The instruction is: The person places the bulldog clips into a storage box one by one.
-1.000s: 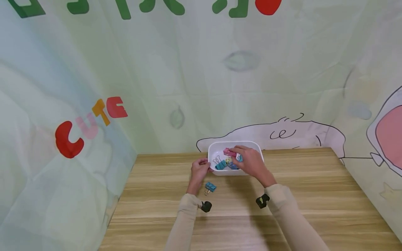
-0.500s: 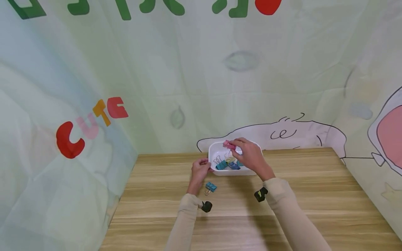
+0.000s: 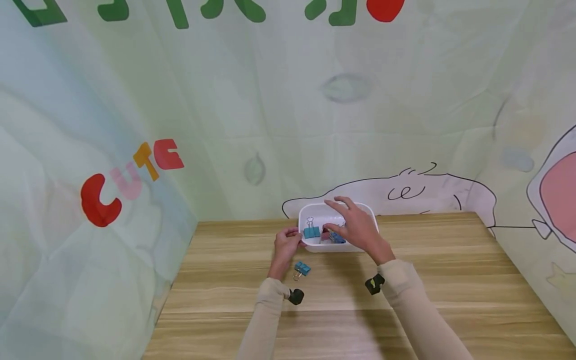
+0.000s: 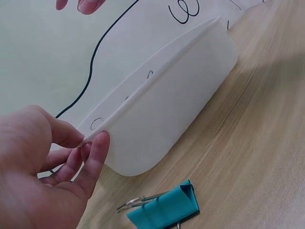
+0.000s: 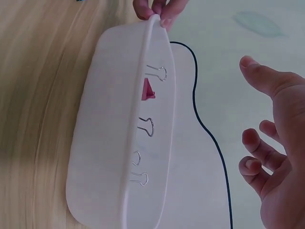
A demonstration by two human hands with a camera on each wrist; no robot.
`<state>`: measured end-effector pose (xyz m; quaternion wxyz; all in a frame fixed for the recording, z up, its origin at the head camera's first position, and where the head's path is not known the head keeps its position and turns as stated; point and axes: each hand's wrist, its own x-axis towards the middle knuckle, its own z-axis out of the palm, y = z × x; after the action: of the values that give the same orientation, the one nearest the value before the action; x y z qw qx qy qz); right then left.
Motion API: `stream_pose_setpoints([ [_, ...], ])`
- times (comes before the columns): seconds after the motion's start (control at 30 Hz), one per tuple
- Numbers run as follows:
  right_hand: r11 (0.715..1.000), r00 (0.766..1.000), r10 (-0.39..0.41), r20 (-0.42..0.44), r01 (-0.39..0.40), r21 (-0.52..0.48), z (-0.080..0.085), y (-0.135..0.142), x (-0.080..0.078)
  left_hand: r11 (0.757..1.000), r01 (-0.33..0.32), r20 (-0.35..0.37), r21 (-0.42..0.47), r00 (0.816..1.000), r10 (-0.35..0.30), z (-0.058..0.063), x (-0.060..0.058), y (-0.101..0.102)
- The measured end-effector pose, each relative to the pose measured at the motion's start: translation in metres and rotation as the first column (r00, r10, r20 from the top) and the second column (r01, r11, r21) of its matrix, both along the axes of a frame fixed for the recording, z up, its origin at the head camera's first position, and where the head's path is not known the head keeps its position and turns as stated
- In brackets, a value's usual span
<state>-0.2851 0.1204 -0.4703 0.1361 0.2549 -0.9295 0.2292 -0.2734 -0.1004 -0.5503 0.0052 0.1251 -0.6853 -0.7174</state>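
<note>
At the left end of a white plastic box [image 3: 340,247], my left hand [image 3: 286,245] pinches the rim between thumb and fingers, as the left wrist view shows closely. Over the box hovers my right hand [image 3: 358,227], its thumb and fingers spread apart and holding nothing. Inside the box lie a teal binder clip [image 3: 311,232], a blue one [image 3: 337,238] and a pink binder clip [image 5: 147,90]. Wire handles show above the rim in the right wrist view. My right hand hides part of the contents.
Another teal binder clip [image 4: 164,210] lies on the wooden table [image 3: 225,280] in front of the box, near my left wrist. Right behind the box rises a printed cloth backdrop [image 3: 288,125], which also stands along both sides.
My right hand held the pink binder clip over the box; its fingers have since parted and the clip is down inside. The teal clip in the box has shifted. My left hand stays put.
</note>
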Motion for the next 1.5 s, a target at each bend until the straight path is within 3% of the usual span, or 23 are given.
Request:
stream_pose_setpoints([
  [0.37, 0.995, 0.995, 0.100, -0.029, -0.100, -0.009, -0.023, -0.017, 0.020, 1.000, -0.004, -0.003, -0.006, 1.000, 0.004, 0.000, 0.000, 0.001],
  [0.73, 0.974, 0.975, 0.224, 0.005, -0.223, -0.025, -0.047, -0.034, 0.040, 0.999, 0.016, -0.051, 0.046, 0.999, -0.014, 0.005, 0.004, 0.000],
  [0.8, 0.970, 0.970, 0.242, 0.014, -0.241, -0.025, -0.052, -0.037, 0.045, 0.999, 0.008, -0.052, 0.045, 0.999, -0.005, -0.001, 0.001, 0.000],
  [1.0, 0.964, 0.963, 0.266, 0.041, -0.265, -0.016, -0.071, -0.045, 0.054, 1.000, -0.012, -0.046, 0.009, 0.999, 0.012, -0.002, 0.001, 0.000],
  [1.23, 0.959, 0.958, 0.283, 0.037, -0.284, 0.025, -0.093, -0.051, 0.060, 0.999, -0.008, -0.042, 0.038, 0.999, 0.009, -0.004, 0.000, 0.001],
  [1.5, 0.966, 0.955, 0.243, 0.167, -0.254, 0.047, -0.105, -0.056, 0.064, 0.999, 0.000, -0.039, 0.036, 0.999, 0.002, -0.003, -0.001, 0.000],
])
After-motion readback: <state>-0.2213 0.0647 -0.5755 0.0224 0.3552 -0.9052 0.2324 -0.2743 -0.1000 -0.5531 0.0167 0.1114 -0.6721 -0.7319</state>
